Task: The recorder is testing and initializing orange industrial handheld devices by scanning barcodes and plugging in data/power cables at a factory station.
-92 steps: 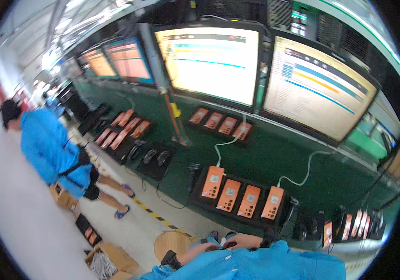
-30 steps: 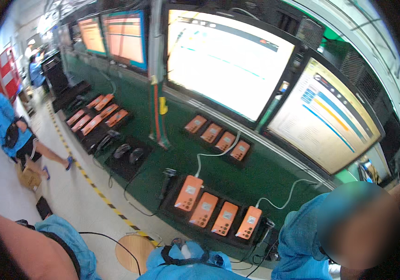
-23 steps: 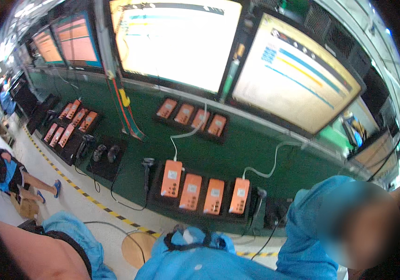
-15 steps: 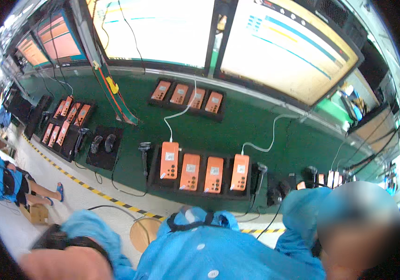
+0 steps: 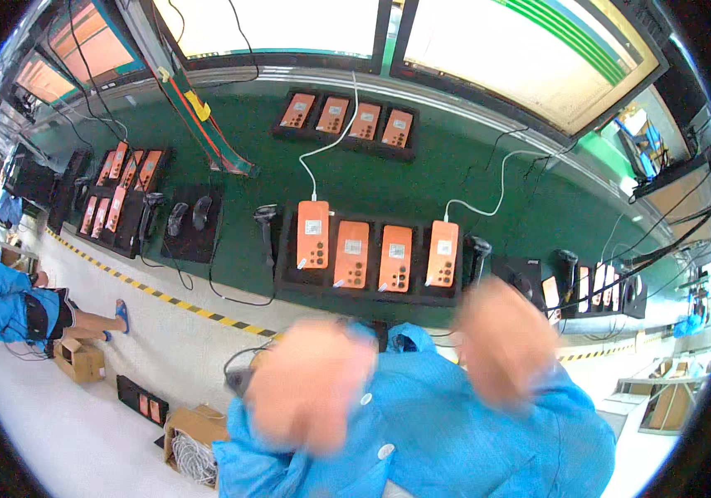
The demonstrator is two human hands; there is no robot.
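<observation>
My left hand (image 5: pixel 310 386) and my right hand (image 5: pixel 501 340) are raised in front of me, both smeared by motion, on blue sleeves (image 5: pixel 455 432). Nothing shows in either hand, but the blur hides the fingers. Just beyond them, on the green bench (image 5: pixel 455 174), a black tray (image 5: pixel 289 278) holds several orange phones (image 5: pixel 352 253) lying face down. White cables (image 5: pixel 488 178) plug into the outer two. My right hand is nearest the right end of this tray, and my left hand is below its left end.
Handheld scanners (image 5: pixel 266 217) (image 5: pixel 478 247) stand at both ends of the tray. More trays of orange phones (image 5: pixel 347 116) (image 5: pixel 119 187) lie farther back and left. Large monitors (image 5: pixel 530 58) line the wall. A person in blue (image 5: pixel 7 303) bends at the left, near cardboard boxes (image 5: pixel 194 432).
The view has tilted down toward the bench and the phone tray. Both my hands have come up into view in front of me, moving fast.
</observation>
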